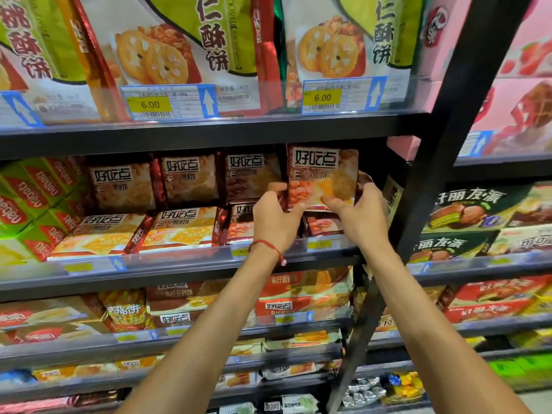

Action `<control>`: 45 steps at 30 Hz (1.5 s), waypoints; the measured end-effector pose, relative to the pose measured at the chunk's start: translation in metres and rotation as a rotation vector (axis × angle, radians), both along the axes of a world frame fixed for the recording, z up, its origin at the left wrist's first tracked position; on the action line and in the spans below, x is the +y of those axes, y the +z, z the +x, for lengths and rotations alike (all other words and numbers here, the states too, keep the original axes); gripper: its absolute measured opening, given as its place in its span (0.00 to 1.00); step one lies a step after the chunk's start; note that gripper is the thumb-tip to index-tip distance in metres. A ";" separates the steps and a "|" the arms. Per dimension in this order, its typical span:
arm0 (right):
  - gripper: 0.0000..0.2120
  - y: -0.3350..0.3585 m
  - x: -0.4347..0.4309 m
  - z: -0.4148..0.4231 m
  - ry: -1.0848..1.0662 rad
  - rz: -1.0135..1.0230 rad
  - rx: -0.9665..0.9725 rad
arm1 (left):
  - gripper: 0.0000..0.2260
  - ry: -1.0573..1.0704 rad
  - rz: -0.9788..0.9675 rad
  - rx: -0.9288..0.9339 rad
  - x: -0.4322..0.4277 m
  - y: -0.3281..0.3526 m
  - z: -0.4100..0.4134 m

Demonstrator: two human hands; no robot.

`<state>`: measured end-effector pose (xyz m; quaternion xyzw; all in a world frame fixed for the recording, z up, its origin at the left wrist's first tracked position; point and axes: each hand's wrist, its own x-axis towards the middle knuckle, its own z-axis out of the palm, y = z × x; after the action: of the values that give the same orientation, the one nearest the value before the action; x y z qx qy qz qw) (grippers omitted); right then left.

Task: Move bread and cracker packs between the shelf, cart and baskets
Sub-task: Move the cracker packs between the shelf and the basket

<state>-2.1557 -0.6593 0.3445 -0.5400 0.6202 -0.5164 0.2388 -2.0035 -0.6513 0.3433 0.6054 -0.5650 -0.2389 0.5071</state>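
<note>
Cracker pack (324, 174) — brown, orange print.

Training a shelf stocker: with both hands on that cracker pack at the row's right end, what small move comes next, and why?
Probably slide the cracker pack back. Left hand and right hand pinch its lower corners; it looks forward of the neighbouring pack, above the lower pack.

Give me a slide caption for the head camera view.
Left hand and right hand grip a cracker pack at the right end of a stocked shelf.

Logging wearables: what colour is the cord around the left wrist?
Red: a thin cord bracelet, seen best in the head view.
</note>
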 end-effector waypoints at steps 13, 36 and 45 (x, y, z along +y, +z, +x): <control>0.23 0.005 -0.046 0.005 -0.078 0.298 -0.014 | 0.28 -0.215 0.186 -0.555 -0.030 -0.004 0.006; 0.31 -0.040 0.107 0.068 0.335 -0.331 1.128 | 0.27 -0.130 -0.098 -1.330 0.123 -0.031 0.132; 0.31 -0.089 0.155 0.127 0.680 -0.554 0.998 | 0.28 0.151 0.262 -1.259 0.241 -0.081 0.166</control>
<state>-2.0291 -0.5043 0.2554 -0.9215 0.2955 -0.2407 -0.0751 -1.8379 -0.4100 0.2625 0.7247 -0.6763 0.1311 0.0161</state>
